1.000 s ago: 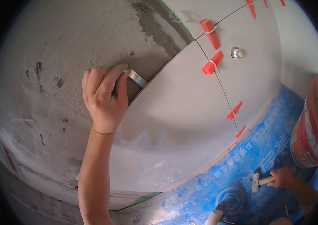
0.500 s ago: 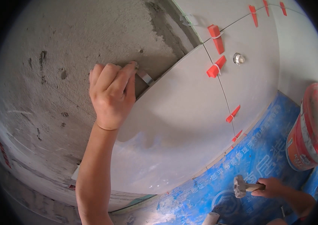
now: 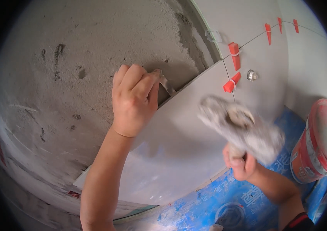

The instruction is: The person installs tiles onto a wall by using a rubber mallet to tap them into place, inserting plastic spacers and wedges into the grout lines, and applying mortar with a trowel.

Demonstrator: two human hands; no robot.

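Observation:
My left hand (image 3: pixel 134 102) is closed on a narrow, flat metal strip (image 3: pixel 167 85), gripped between thumb and fingers. The strip's far end meets the upper edge of a large pale wall tile (image 3: pixel 171 134), against the rough grey mortar wall (image 3: pixel 105 34). In my right hand (image 3: pixel 241 164) is a hammer (image 3: pixel 254 133), its handle wrapped by the fingers. The hammer's pale, crusted head is raised in front of the tile and blurred by motion. It hides part of the tile joint behind it.
Red levelling wedges (image 3: pixel 234 56) sit along the tile joints at the right. A round metal fitting (image 3: pixel 252 75) sticks out of a tile there. Below stands a red bucket (image 3: pixel 302 154) on the blue floor sheet (image 3: pixel 209 204).
My right hand has lifted the hammer from low over the floor up in front of the tile. My left hand still holds the strip at the tile's edge. The view has shifted slightly.

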